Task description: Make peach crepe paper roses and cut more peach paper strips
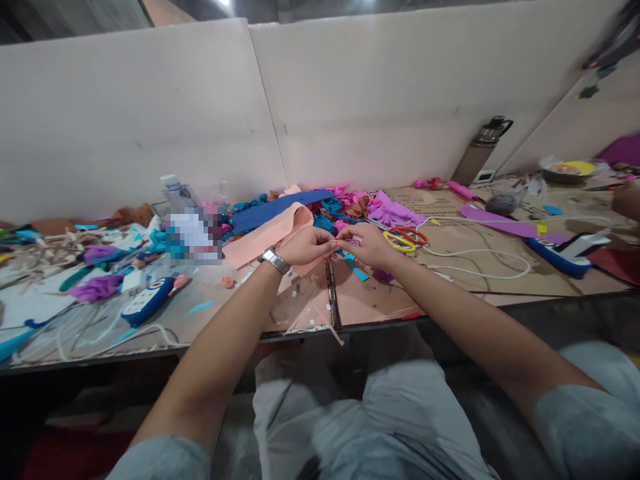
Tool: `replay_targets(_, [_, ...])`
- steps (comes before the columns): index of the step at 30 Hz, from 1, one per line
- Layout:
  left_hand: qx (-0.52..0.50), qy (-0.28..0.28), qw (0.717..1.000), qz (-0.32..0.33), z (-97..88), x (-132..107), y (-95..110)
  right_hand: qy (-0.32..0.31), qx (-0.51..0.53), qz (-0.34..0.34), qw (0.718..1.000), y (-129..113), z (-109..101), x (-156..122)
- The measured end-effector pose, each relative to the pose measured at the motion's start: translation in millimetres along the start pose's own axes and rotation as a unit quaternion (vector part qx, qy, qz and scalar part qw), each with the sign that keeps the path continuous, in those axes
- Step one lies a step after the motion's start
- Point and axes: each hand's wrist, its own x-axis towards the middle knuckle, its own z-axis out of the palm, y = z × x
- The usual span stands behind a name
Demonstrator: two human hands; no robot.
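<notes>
My left hand (306, 245), with a metal watch on its wrist, and my right hand (367, 244) meet over the table's middle. Both have their fingers curled and pinched together around a small piece where the fingertips touch; it is too small to name. A peach foam sheet (265, 239) lies just behind my left hand, with a blue strip (280, 207) beyond it. Yellow and red scissors (406, 239) rest right of my right hand. A small teal scrap (358, 271) lies under the hands.
A heap of pink, teal and purple foam scraps (350, 207) sits behind the hands. Glue guns (148, 301) (559, 257), white cables (480, 257), a clear bottle (177, 195) and a steel flask (480, 152) stand around. White partition boards (350, 93) back the table. Another person's hand (627, 199) shows far right.
</notes>
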Motion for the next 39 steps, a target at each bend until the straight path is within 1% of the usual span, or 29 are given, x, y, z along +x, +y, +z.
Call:
replay_targets(4, [-0.038, -0.015, 0.999, -0.017, 0.6, 0, -1, 0.017, -0.007, -0.01, 1.0, 4, 2, -1])
replay_targets(7, [-0.109, -0.024, 0.993, -0.046, 1.0, 0, 1, 0.031, -0.019, -0.026, 0.999, 5, 2, -2])
replay_targets(12, [-0.264, -0.053, 0.958, -0.101, -1.2, -1, 8, 0.043, -0.02, -0.077, 0.996, 0, -1, -3])
replay_targets(15, [-0.313, -0.061, 0.94, -0.119, -2.8, -1, 8, 0.032, -0.023, -0.079, 0.996, -5, -3, -3])
replay_targets(17, [-0.32, -0.061, 0.937, -0.122, -3.5, -1, 5, 0.023, -0.036, -0.081, 0.996, -6, -5, -3])
replay_targets(22, [-0.258, -0.047, 0.96, -0.1, -2.5, 0, -4, 0.011, -0.062, -0.094, 0.994, -5, -6, -3])
replay_targets(26, [-0.241, -0.028, 0.967, -0.077, -1.0, 0, -2, 0.025, -0.073, -0.089, 0.993, -3, -4, -3])
replay_targets(28, [-0.185, -0.01, 0.981, -0.058, -1.5, 0, 0, 0.034, -0.072, -0.08, 0.994, -2, -2, -3])
replay_targets(30, [-0.097, 0.003, 0.995, -0.039, -2.3, 0, 1, 0.034, -0.063, -0.068, 0.995, -1, 0, -2])
replay_targets(32, [-0.019, 0.011, 0.999, -0.026, -2.4, 0, 3, 0.036, -0.039, -0.057, 0.997, 0, 2, -2])
replay_targets(35, [0.061, 0.029, 0.998, -0.007, 0.1, 1, 7, 0.05, -0.001, -0.038, 0.998, 2, 4, -1])
replay_targets(39, [0.148, 0.064, 0.987, 0.022, 5.8, 2, 11, 0.047, 0.004, -0.021, 0.999, 3, 5, 0])
